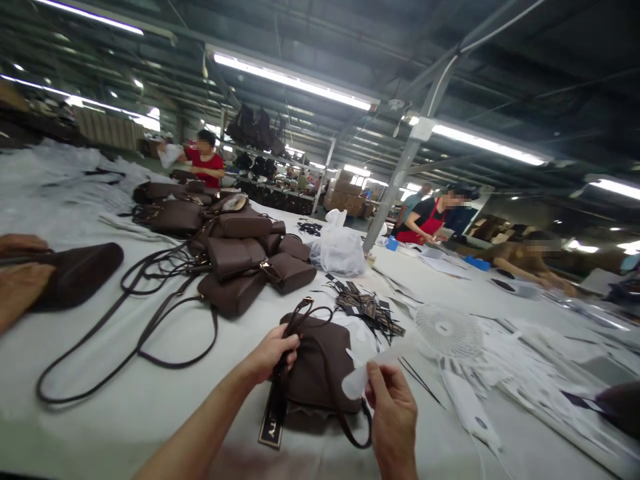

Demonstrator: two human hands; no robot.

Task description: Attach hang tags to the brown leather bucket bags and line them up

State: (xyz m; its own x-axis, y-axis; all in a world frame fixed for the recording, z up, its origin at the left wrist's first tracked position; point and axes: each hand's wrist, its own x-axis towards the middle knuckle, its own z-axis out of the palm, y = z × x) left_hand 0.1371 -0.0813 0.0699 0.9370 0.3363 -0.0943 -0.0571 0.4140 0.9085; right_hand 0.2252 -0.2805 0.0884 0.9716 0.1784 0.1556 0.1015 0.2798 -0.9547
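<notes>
A dark brown bag [320, 353] lies on the white table in front of me, its strap looping over its face and down the right side. My left hand [274, 352] is closed round the strap at the bag's upper left. Below that hand hangs a black tag [273, 423] with gold edging and letters. Between the thumb and fingers of my right hand [390, 400], at the bag's lower right, is a translucent white strip [356, 381]. Behind the bag lies a heap of black tags [367, 308] with cords.
Brown bags [235, 253] are piled at the left with long straps spread forward. Another person's hands [23, 280] hold a bag at the far left. A white fan [450, 333], white strips [535, 367] and a white plastic bag [340, 247] lie about. People work beyond.
</notes>
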